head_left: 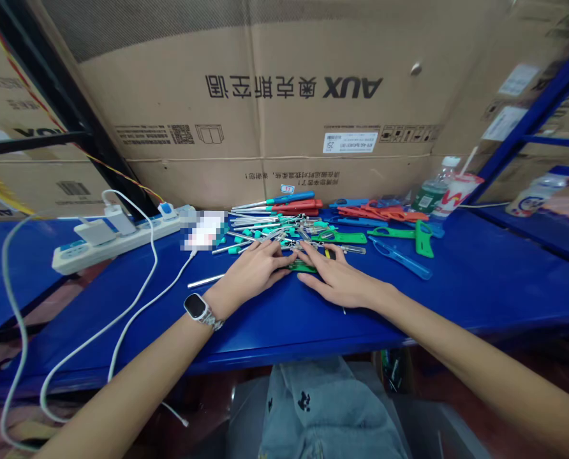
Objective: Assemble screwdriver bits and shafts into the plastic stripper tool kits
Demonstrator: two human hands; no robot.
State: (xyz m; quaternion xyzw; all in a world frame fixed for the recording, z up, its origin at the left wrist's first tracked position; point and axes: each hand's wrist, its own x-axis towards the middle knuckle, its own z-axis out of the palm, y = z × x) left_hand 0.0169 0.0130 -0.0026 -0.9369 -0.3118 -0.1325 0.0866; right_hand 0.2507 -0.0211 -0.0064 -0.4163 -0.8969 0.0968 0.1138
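Observation:
My left hand (259, 268), a watch on its wrist, is at the front of a pile of metal rods with teal ends (256, 233). Its fingers are bent and close together; what they hold is hidden. Beside it my right hand (339, 275) has its fingers stretched out and the thumb apart, over the pile's near edge. A green plastic piece (303, 266) shows between the two hands, partly covered by fingers. From under the left hand a bare metal rod (206, 280) sticks out to the left. Small clear plastic parts (354, 249) lie beyond the right fingertips.
Green handle pieces (424, 240), a blue one (402, 258) and orange ones (383, 212) lie to the right on the blue table (485, 274). A green-labelled bottle (428, 197) and cup (457, 194) stand behind. Leftward are a power strip (69, 256), white cables and a pixelated phone-like object (205, 231).

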